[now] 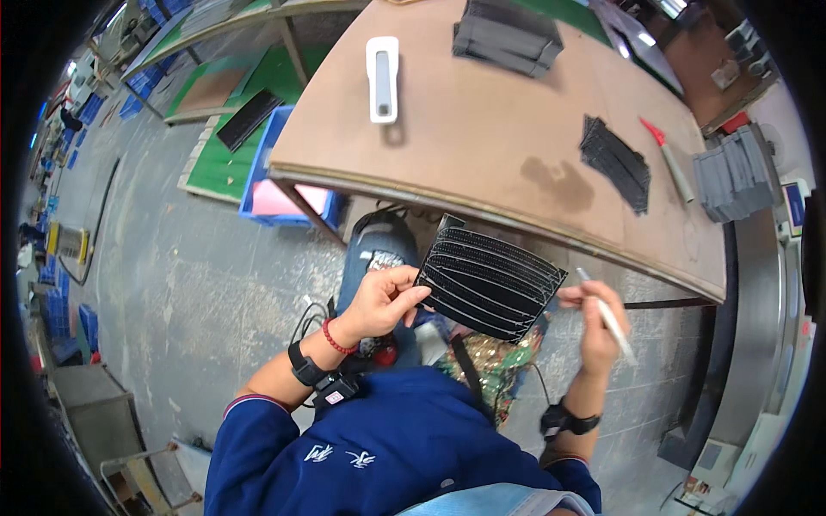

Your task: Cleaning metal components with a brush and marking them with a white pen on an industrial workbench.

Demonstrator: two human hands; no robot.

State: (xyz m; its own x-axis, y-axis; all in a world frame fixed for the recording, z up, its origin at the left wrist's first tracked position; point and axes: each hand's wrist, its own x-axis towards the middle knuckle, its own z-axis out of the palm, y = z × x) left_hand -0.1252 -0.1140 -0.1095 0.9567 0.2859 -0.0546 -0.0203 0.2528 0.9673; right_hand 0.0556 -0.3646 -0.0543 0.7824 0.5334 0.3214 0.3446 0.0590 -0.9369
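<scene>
My left hand pinches the left edge of a black stitched panel with several pale lines of stitching across it, like the card-slot piece of a wallet. The panel hangs tilted in front of my body, just off the table's near edge. To its right, my right hand is closed around a slim white pen-like tool. The tool's grey tip points up toward the panel's right corner, seemingly apart from it.
On the brown table lie a white device with a grey strip, a stack of dark panels, a smaller black pile, a red-tipped tool and grey stacked pieces. A blue crate stands at the table's left.
</scene>
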